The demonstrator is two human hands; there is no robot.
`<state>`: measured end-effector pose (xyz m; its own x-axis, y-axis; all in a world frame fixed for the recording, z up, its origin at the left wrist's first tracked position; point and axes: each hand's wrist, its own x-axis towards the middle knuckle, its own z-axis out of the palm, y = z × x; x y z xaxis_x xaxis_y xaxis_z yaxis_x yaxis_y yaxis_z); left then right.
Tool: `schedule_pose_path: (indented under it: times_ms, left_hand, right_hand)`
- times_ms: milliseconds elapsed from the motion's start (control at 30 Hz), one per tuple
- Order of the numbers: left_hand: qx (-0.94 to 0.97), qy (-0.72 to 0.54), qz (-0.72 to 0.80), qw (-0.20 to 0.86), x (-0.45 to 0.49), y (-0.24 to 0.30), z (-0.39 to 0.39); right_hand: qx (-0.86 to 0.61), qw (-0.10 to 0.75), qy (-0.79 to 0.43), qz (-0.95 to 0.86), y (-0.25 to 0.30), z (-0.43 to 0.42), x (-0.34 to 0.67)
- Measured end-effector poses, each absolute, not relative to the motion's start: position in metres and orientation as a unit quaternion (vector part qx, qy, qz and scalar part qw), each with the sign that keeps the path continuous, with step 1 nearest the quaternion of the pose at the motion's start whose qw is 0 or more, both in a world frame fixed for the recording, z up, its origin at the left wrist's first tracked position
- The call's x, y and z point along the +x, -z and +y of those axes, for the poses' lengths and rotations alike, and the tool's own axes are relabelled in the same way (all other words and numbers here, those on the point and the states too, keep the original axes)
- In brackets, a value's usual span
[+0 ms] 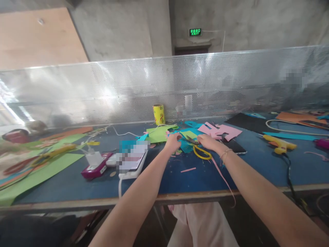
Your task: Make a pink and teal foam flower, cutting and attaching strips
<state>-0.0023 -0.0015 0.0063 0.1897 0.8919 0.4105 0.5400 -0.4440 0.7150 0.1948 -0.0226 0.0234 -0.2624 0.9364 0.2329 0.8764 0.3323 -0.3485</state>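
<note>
Over the coloured paper scraps in the middle of the table, my left hand (pixel 173 141) has its fingers drawn together; whatever sits at the fingertips is too small to make out. My right hand (pixel 207 142) is across from it, fingers curled, beside the scissors (pixel 202 153). These scissors have yellow handles, and their blades point left towards my left hand. No fingers are through the handle loops. Teal paper (pixel 186 146) lies under both hands. Green paper (pixel 159 133) is just beyond my left hand, and cut pink paper (pixel 226 130) beyond my right.
To the left are a phone (pixel 135 156) on a white object, a purple power strip (pixel 95 167) with plugs, and green sheets (pixel 48 171). A yellow roll (pixel 159 114) stands by the perforated screen (pixel 133 92). A yellow glue gun (pixel 280 143) with a black cord lies right.
</note>
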Motion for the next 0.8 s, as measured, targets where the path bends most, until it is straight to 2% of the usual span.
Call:
schedule_pose_path:
  times_ms: [200, 333, 467, 600, 633, 700, 767, 800]
  left_hand:
    - [0.477, -0.588, 0.517, 0.399, -0.014, -0.017, 0.004]
    - [0.414, -0.651, 0.459, 0.441, -0.012, -0.028, -0.006]
    - [0.469, -0.616, 0.405, 0.487, 0.001, -0.036, -0.025]
    - [0.566, -0.44, 0.323, 0.617, 0.01, -0.043, -0.043]
    - [0.58, -0.423, 0.31, 0.623, 0.01, -0.044, -0.045]
    - [0.567, -0.509, 0.324, 0.561, 0.004, -0.046, -0.043]
    - [0.494, -0.661, 0.379, 0.419, -0.005, -0.046, -0.034]
    - [0.465, -0.698, 0.416, 0.351, -0.009, -0.045, -0.028]
  right_hand:
    - [-0.582, 0.229, -0.063, -0.778, -0.019, -0.021, 0.196]
    - [-0.593, 0.251, -0.089, -0.76, -0.022, -0.023, 0.197]
    - [-0.587, 0.306, -0.124, -0.739, -0.029, -0.025, 0.193]
    - [-0.601, 0.337, -0.258, -0.677, -0.031, -0.029, 0.186]
    - [-0.601, 0.343, -0.279, -0.665, -0.031, -0.03, 0.185]
    - [-0.598, 0.352, -0.292, -0.658, -0.031, -0.031, 0.184]
    - [-0.599, 0.356, -0.29, -0.656, -0.032, -0.031, 0.185]
    - [-0.598, 0.357, -0.289, -0.656, -0.032, -0.031, 0.185]
